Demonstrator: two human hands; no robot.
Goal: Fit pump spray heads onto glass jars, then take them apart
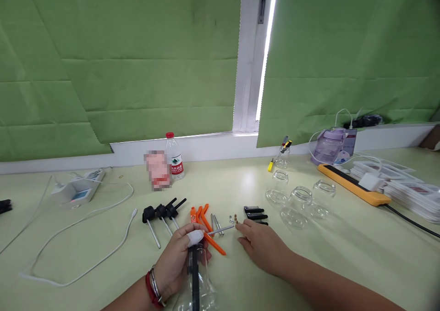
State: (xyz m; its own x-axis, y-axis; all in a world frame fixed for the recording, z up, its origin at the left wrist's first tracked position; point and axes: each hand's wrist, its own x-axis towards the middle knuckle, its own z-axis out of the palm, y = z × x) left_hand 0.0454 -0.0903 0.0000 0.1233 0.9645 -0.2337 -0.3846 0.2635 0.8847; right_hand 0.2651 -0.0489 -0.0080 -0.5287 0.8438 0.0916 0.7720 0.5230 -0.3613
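My left hand [184,251], its thumb wrapped in white, is closed around the top of a clear bottle [206,292] with a black strip [195,279] along it. A thin metal rod [222,230] points right from beside my thumb. Below the rod an orange lever [216,244] sticks out from the same grip. My right hand [259,244] rests low over the table, thumb and index finger apart, fingertips by small brass-coloured pieces [235,218]. Tiny silvery pieces [231,219] lie next to these. Several black ribbed pieces [255,212] lie behind my right hand, partly covered by it.
Black heads with metal rods [161,214], orange levers [202,214] and metal pins [217,224] lie ahead. Upturned clear jars [294,205] stand right, before a jar of screwdrivers [283,157]. A water bottle [176,159], white cable [103,267] and orange power strip [354,185] surround them.
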